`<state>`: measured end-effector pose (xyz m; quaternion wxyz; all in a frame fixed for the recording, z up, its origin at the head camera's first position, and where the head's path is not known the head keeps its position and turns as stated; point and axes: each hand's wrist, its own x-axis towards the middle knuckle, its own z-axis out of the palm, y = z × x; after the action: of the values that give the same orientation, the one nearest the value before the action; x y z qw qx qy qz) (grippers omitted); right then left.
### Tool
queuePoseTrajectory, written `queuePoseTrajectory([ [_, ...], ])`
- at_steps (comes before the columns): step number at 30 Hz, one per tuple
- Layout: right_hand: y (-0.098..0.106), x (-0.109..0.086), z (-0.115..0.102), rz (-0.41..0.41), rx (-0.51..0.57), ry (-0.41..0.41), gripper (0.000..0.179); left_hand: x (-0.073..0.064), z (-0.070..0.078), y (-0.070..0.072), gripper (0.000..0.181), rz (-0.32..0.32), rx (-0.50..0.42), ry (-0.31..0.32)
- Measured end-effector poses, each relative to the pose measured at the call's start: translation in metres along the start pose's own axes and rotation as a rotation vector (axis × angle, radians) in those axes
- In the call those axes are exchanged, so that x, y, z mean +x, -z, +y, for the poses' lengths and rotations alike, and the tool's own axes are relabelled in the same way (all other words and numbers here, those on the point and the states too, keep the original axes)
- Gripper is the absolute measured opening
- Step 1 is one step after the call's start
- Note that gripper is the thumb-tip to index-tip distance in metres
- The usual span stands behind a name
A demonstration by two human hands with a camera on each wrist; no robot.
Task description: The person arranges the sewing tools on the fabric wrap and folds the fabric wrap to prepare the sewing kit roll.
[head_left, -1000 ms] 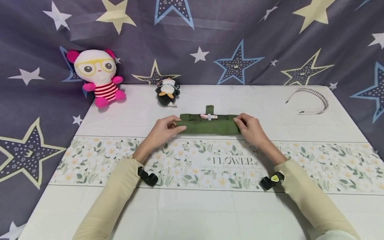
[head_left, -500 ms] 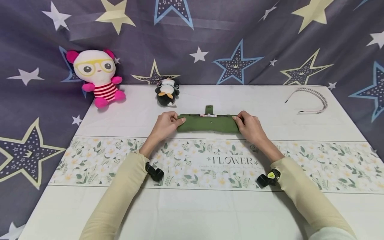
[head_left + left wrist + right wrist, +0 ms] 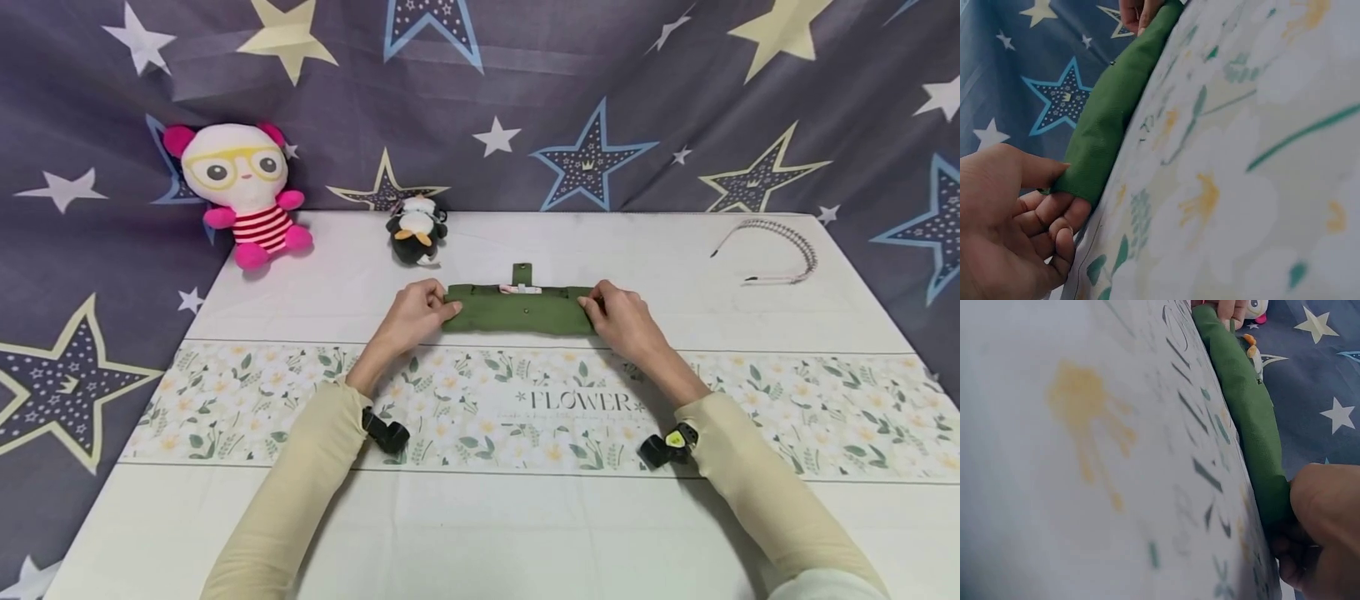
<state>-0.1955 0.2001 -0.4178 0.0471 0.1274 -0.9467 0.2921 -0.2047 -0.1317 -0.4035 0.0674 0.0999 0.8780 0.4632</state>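
Note:
A long green fabric pouch (image 3: 517,318) lies crosswise at the middle of the table, behind the flowered strip. My left hand (image 3: 411,317) pinches its left end; in the left wrist view the thumb is on top and the fingers are curled beneath the green cloth (image 3: 1107,106). The right end is pinched by my right hand (image 3: 624,323), whose fingertips are partly hidden in the right wrist view. From the back edge of the pouch a short green strap (image 3: 522,272) with a snap stands out. A small pink-and-white item (image 3: 520,289) shows along the upper opening.
A pink-and-white plush panda (image 3: 247,196) sits at the back left, with a small penguin plush (image 3: 416,233) to its right. On the back right lies a headband (image 3: 795,246). The printed flower strip (image 3: 300,417) crosses the white table (image 3: 480,533) below both forearms.
My left hand has shifted slightly right and closed its thumb onto the pouch's left end. The pouch's front panel has risen a little, narrowing the view into its opening. The right hand barely moves.

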Motion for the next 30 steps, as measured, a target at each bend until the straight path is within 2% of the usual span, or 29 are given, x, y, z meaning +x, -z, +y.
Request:
queuePoseTrajectory([
  [4,-0.001,0.001,0.002,0.012,-0.026,0.006,0.024,0.002,0.001,-0.001,0.018,0.013,0.026,0.006],
  [9,0.0,0.001,0.004,0.035,-0.007,0.012,0.024,0.002,0.001,-0.003,0.019,0.024,0.026,0.009],
  [14,0.007,0.011,0.003,-0.005,0.033,0.041,0.019,0.002,0.0,-0.004,0.023,0.032,0.005,0.013],
  [18,0.012,0.03,-0.008,-0.06,0.054,0.027,0.018,0.002,0.0,-0.004,0.023,0.04,-0.007,0.009],
  [22,0.009,0.054,-0.025,-0.148,0.045,0.006,0.025,0.002,-0.001,-0.005,0.022,0.05,-0.011,0.016],
  [25,0.004,0.071,-0.035,-0.204,0.002,0.007,0.029,0.002,-0.001,-0.005,0.022,0.062,-0.01,0.02],
  [30,-0.006,0.09,-0.047,-0.238,-0.084,0.024,0.03,0.001,0.0,-0.006,0.023,0.072,-0.019,0.021],
])
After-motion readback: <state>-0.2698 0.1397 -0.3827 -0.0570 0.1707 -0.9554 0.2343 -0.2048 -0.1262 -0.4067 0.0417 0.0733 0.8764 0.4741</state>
